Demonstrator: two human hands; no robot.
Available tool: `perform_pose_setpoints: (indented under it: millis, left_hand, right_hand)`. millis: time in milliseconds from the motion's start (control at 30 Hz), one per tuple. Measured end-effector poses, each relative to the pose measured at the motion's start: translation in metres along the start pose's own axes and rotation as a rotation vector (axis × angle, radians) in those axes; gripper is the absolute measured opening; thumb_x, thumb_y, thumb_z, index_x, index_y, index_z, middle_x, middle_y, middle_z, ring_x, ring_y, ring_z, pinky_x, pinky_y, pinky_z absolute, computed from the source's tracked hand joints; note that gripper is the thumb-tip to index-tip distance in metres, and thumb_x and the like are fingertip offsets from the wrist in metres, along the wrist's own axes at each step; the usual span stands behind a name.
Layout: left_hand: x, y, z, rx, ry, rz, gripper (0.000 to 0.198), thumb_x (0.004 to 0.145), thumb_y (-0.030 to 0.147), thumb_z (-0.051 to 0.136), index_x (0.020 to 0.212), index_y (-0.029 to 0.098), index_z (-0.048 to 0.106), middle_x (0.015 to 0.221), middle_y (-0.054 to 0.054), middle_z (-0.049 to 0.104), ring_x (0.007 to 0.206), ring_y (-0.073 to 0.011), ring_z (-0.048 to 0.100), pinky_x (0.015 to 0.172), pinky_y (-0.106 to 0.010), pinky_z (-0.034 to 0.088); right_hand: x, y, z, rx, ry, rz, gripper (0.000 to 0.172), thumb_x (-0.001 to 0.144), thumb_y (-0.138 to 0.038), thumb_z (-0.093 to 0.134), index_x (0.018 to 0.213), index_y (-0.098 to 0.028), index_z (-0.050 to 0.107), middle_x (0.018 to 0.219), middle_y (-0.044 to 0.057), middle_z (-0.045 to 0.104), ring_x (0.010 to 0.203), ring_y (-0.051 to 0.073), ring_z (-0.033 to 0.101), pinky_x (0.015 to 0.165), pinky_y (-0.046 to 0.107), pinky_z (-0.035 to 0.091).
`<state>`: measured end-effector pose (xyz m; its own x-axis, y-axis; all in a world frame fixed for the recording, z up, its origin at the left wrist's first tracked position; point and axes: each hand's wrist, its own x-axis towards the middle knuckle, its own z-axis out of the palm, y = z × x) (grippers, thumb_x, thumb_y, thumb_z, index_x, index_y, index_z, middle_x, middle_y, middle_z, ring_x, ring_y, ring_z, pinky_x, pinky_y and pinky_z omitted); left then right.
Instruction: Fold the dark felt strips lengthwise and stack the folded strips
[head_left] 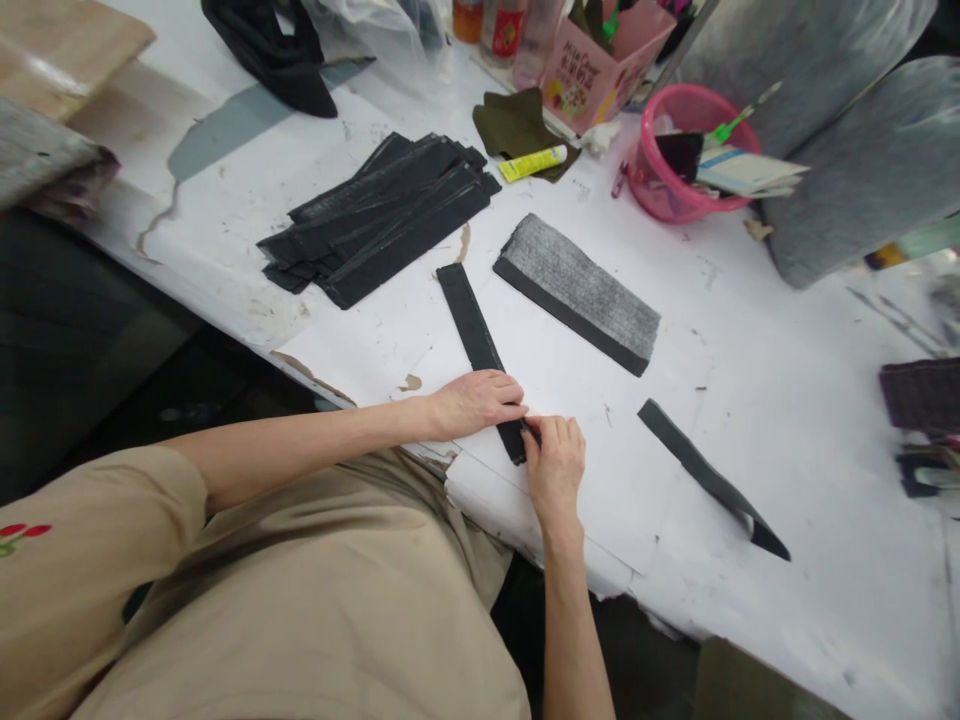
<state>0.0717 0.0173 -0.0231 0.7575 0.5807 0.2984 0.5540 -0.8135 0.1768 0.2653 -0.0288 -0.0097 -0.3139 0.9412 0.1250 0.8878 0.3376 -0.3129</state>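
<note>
A narrow black strip (470, 318) lies at a slant on the white table in front of me. Across its lower half rests my left hand (480, 402), its fingers bent and pressed together on the strip. My right hand (556, 455) pinches the strip's right edge near its lower end, close to the left fingertips. Up and to the right lies a stack of grey-topped strips (581, 285) with black sides. A heap of folded black strips (390, 215) is spread at the upper left. One loose dark strip (709, 475) curls on the table to the right.
A pink basket (675, 205) with cards and a green-handled tool stands at the upper right, near a pink box (577, 85). A yellow tube (532, 163) rests by dark green cloth (510, 120). Grey wrapped rolls (862, 160) stand behind. The table's worn edge (315, 385) runs before me.
</note>
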Motion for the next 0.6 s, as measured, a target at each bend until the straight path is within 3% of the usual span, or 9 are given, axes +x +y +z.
perform_pose_setpoints:
  millis: [300,600]
  left_hand:
    - [0.004,0.007,0.001,-0.019,0.018,0.046,0.013,0.093,0.017,0.052,0.100,0.016,0.063,0.097,-0.007,0.061,0.099,-0.0183,0.054,0.090,-0.032,0.044]
    - [0.002,0.010,0.003,-0.118,0.043,-0.032,0.015,0.093,0.020,0.054,0.103,0.017,0.064,0.095,-0.006,0.061,0.096,-0.0183,0.055,0.088,-0.032,0.045]
  right_hand:
    - [-0.002,-0.001,-0.002,-0.017,0.000,0.005,0.011,0.093,-0.022,0.048,0.090,-0.021,0.058,0.086,0.005,0.059,0.090,0.023,0.049,0.101,0.044,0.034]
    - [-0.010,0.014,-0.001,0.158,-0.006,0.006,0.008,0.093,-0.028,0.051,0.095,-0.023,0.057,0.088,0.001,0.062,0.085,0.019,0.054,0.106,0.047,0.029]
